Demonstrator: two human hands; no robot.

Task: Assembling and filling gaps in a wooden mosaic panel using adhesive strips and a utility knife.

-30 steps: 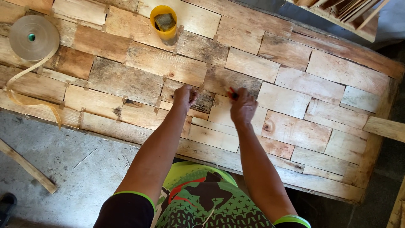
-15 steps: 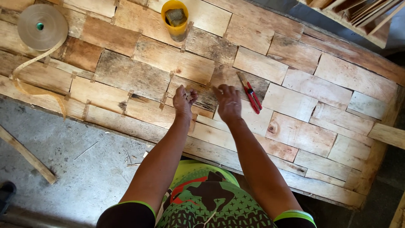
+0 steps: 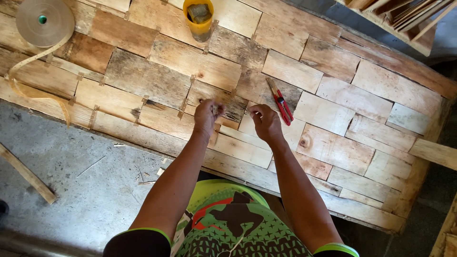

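Observation:
A large sheet of patched wood veneer pieces [image 3: 157,81] lies on the floor, joined by short strips of brown tape. My left hand [image 3: 207,115] and my right hand [image 3: 265,122] hover close together over its middle. Each hand pinches something small, most likely a short piece of tape stretched between them, but it is too small to make out. A pair of red-handled cutters [image 3: 282,103] lies on the veneer just right of my right hand.
A roll of brown tape [image 3: 44,21] sits at the far left, its loose end trailing down the sheet. A yellow cup [image 3: 199,18] stands at the top. Grey concrete floor [image 3: 62,181] with a wooden stick [image 3: 26,173] lies lower left. Wooden slats [image 3: 404,19] are stacked top right.
My right hand has let go of the red cutters, which now lie on the veneer. Both hands have drawn together and slightly nearer to me.

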